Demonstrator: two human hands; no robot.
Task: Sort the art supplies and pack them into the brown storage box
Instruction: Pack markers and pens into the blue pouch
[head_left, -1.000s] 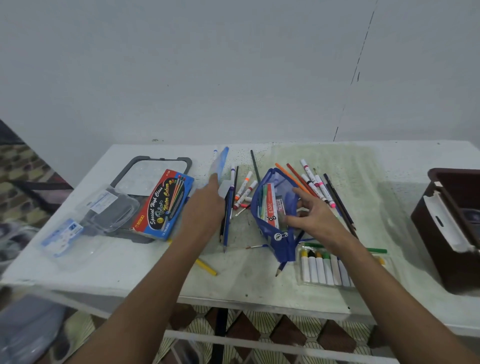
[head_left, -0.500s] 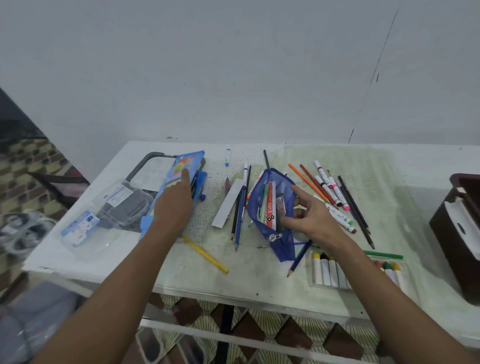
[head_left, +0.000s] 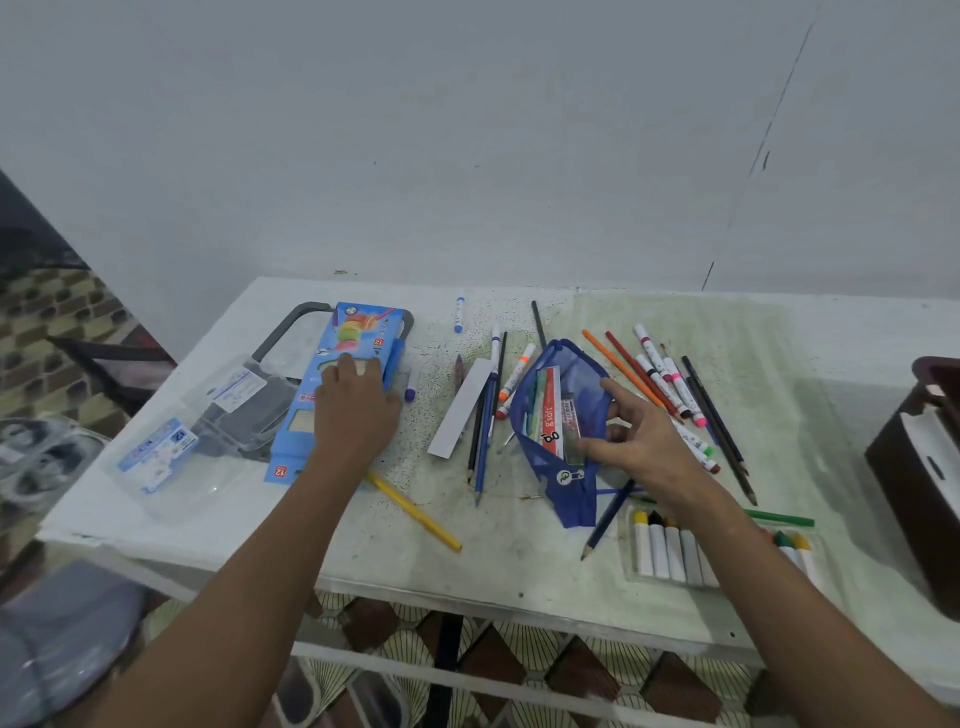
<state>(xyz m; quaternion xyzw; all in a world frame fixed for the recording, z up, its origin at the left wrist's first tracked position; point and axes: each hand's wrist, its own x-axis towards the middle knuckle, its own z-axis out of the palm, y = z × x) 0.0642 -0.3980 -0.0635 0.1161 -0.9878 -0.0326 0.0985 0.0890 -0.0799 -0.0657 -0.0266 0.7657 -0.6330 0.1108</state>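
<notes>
Scattered across a white table (head_left: 519, 561): blue mesh pouch (head_left: 563, 415), unzipped, packed upright with a ruler and pens; light-blue box (head_left: 332, 395) flat at left, atop a grey tray (head_left: 291, 332); white strip (head_left: 461, 408), pencils (head_left: 480, 441) and an orange-capped marker (head_left: 515, 372) at centre; yellow pencil (head_left: 415, 512) near the front edge; markers (head_left: 670, 379) and coloured pencils fanned right of the pouch; crayons (head_left: 670, 551) in a clear tray at front right. Brown box (head_left: 919, 467) at the far right edge, partly cropped.
</notes>
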